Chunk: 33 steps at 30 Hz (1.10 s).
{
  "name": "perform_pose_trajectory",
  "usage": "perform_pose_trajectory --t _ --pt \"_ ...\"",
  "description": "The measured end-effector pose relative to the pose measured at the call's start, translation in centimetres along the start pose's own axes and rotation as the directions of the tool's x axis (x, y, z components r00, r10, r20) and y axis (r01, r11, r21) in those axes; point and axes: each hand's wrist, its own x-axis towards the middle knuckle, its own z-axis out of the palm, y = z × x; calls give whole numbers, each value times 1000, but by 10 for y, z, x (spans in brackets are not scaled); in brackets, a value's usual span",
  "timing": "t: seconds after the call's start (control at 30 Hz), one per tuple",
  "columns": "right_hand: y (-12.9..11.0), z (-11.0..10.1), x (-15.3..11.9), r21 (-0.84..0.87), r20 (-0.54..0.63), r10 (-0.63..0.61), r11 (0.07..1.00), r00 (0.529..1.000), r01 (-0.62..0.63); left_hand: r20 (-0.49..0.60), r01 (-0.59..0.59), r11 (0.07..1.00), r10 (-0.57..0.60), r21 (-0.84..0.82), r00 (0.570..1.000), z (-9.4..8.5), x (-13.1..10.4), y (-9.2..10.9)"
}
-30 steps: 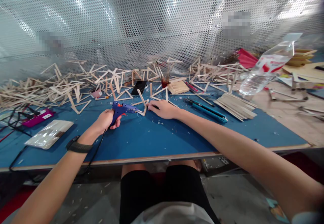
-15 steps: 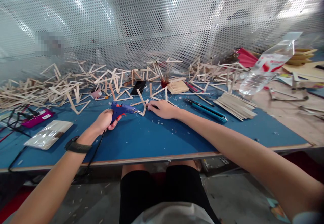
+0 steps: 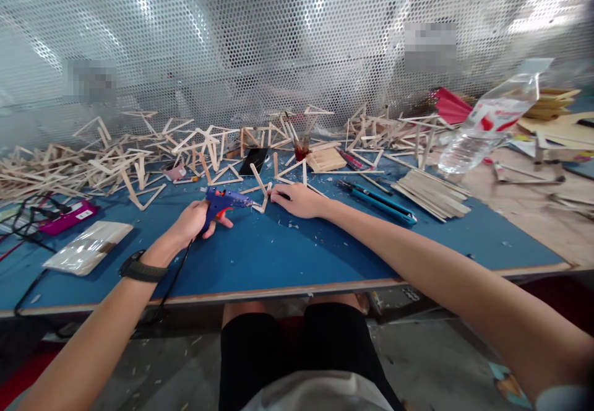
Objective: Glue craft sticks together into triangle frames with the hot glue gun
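Left hand (image 3: 192,220) is wrapped round the blue glue gun (image 3: 227,199), nozzle (image 3: 253,203) aimed rightward at the wooden stick frame (image 3: 260,177); right hand (image 3: 301,200) is nearer (basically touching), pinching its right side.

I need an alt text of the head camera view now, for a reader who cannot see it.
The left hand holds a blue glue gun, its nozzle near small sticks at the right hand. Around them on the blue table lie a cutter and many wooden frames.
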Motion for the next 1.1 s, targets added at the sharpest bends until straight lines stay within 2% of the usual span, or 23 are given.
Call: perform_pose_trajectory --t 0.2,0.37,0.73,0.97,1.1 --pt "0 0 0 4 3 -3 1000 1000 3 7 30 1000 -30 3 1000 0 0 1" --pt "1 0 0 -7 -3 -7 1000 1000 7 29 -36 999 36 -21 999 -1 -1 1" --pt "-1 -2 -1 2 16 16 1000 1000 -16 20 -29 999 28 27 999 -4 1 -5" --pt "-4 -2 -1 3 8 17 1000 1000 -17 68 -11 995 17 -99 998 -6 3 -8" --pt "-2 -2 -1 5 8 12 1000 1000 -12 175 15 973 27 -232 984 -10 4 -11"
